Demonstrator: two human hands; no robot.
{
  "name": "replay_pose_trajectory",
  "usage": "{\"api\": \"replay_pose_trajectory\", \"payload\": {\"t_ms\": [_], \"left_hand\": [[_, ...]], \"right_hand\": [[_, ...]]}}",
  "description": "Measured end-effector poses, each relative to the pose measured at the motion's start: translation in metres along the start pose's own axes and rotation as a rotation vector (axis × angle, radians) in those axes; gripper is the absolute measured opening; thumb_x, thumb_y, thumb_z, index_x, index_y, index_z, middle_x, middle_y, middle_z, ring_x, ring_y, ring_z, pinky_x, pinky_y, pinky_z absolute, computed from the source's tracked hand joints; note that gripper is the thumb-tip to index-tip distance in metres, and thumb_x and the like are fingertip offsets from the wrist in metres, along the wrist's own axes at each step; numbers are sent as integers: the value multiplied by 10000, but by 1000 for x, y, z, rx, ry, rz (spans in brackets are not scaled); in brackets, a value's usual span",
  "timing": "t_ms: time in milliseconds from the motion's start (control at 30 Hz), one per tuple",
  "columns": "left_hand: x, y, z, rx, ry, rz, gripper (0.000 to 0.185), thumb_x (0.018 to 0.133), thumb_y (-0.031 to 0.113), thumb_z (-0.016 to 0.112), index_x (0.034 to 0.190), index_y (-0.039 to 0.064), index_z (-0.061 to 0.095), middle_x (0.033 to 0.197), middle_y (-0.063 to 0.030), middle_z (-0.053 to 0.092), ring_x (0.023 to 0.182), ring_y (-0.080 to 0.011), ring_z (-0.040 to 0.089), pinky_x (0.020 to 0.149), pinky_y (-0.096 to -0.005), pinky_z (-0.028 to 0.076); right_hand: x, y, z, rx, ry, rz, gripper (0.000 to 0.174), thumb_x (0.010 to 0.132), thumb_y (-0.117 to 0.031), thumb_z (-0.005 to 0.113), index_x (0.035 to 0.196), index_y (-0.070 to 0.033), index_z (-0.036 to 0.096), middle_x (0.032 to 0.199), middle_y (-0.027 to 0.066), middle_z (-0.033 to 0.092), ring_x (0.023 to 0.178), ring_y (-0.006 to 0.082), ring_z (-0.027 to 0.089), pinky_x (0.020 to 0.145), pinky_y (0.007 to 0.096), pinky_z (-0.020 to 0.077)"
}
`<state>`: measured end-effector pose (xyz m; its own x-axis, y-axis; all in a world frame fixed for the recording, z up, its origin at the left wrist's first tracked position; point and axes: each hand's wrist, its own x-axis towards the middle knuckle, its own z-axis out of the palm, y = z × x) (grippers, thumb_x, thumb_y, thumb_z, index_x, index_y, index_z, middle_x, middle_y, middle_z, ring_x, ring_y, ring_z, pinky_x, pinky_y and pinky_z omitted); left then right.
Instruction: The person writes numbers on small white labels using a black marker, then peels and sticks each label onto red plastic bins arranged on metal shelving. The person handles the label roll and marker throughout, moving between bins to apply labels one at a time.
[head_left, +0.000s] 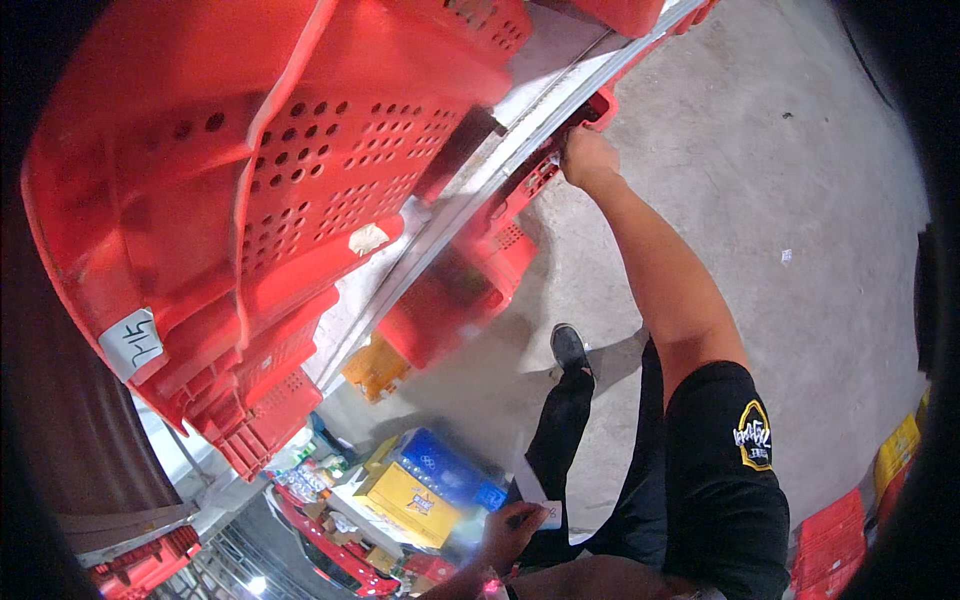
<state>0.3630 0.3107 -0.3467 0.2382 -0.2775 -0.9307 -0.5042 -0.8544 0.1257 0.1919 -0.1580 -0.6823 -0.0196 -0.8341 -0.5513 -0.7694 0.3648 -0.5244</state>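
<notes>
My left hand (517, 525) is low in the view, its fingers pinching a white paper slip (551, 514) that bears a handwritten mark. A longer pale strip (529, 478) sticks up beside it, partly blurred. My right arm stretches upward, and my right hand (591, 156) is at the wall of a red plastic crate (604, 106) under the shelf edge. Its fingertips are hidden in the crate's shadow, so what they hold cannot be seen. Above and left looms a large perforated red plastic crate (300, 165) with a paper label (131, 343) bearing writing.
A metal shelf rail (450, 229) runs diagonally past the crates. Below it on the concrete floor (750, 187) are another red crate (442, 307) and an orange crate (375, 367). A yellow carton (412, 504) and blue-wrapped packs (442, 461) stand near my legs. Red crates (829, 544) lie lower right.
</notes>
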Motion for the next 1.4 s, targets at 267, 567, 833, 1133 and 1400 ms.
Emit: {"api": "replay_pose_trajectory", "payload": {"t_ms": [267, 567, 833, 1133, 1400], "left_hand": [[13, -25, 11, 116, -72, 17, 302, 1013, 307, 757, 1139, 35, 786, 998, -117, 804, 914, -181, 745, 836, -331, 571], [15, -2, 10, 127, -101, -29, 269, 1010, 284, 764, 1138, 49, 784, 1010, -131, 801, 918, -192, 751, 847, -343, 577], [8, 28, 7, 27, 67, 128, 217, 1001, 219, 771, 1101, 27, 769, 1101, -117, 786, 995, -190, 736, 917, -326, 568], [-9, 128, -40, -251, 212, 560, 438, 928, 40, 766, 1359, 47, 685, 895, 1, 717, 653, -32, 545, 571, -231, 457], [-120, 209, -49, -248, 121, 823, 557, 953, 13, 730, 1491, 34, 586, 887, 5, 695, 614, -32, 536, 533, -222, 431]], "right_hand": [[3, 10, 13, 14, 168, -102, 263, 950, -177, 598, 1131, -67, 753, 1279, 215, 700, 1132, 433, 723, 923, 543, 600], [11, 15, 9, -84, 243, -177, 350, 958, -194, 637, 1295, -103, 613, 1221, 229, 685, 1099, 435, 729, 883, 540, 610], [-32, 55, 33, 282, 477, 2, 462, 908, -188, 764, 1326, -110, 585, 1220, 252, 645, 1077, 469, 684, 902, 560, 567], [-414, 24, -80, 1247, -256, 90, 278, 1064, -264, 701, 1206, -25, 715, 871, -3, 668, 769, 68, 598, 677, 264, 510], [-505, -37, -208, 1242, -1, -275, 257, 964, -81, 785, 1190, 13, 709, 1058, 69, 638, 972, 149, 625, 855, 285, 498]]}}
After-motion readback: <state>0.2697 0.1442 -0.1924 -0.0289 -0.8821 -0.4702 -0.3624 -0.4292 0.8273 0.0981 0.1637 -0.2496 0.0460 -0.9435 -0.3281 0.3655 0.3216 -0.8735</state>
